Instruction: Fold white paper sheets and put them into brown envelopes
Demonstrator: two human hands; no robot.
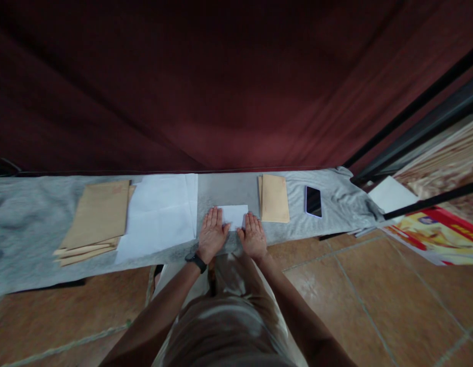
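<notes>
A small folded sheet of white paper [235, 215] lies in front of me on the grey cloth. My left hand [213, 230] rests flat on its left side, fingers stretched out; a dark watch sits on that wrist. Flat on the paper's right side lies my right hand [253, 235], its fingers also extended. Both palms cover the paper's side edges. To the left is a stack of larger white sheets [162, 214], close to my left hand. Just right of my right hand are a few small brown envelopes [274, 199].
Large brown envelopes [99, 211] are piled at the far left. A phone [313, 202] lies right of the small envelopes. The narrow surface carries a grey cloth [26, 229]. Behind it hangs a dark red curtain [236, 102]. At right stand black bars and a colourful box [439, 232].
</notes>
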